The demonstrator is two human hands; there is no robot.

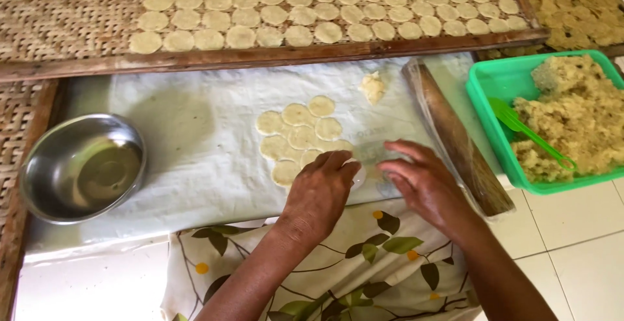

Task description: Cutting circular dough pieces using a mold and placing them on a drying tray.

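Pressing a small clear round cutter (367, 165) into pale dough on the white sheet (195, 158). Left hand (320, 194) curled, fingertips closed on the cutter's edge; right hand (422, 178) spread flat, fingers open, steadying beside it. Best kept level, pressed straight down, placed just beside the last cut to waste little dough. Cut pale thin dough discs (296, 136) clustered, overlapping, mid-sheet ahead of the hands. Dark wooden rolling pin (458, 142) to the right; round steel bowl (81, 168) well left.
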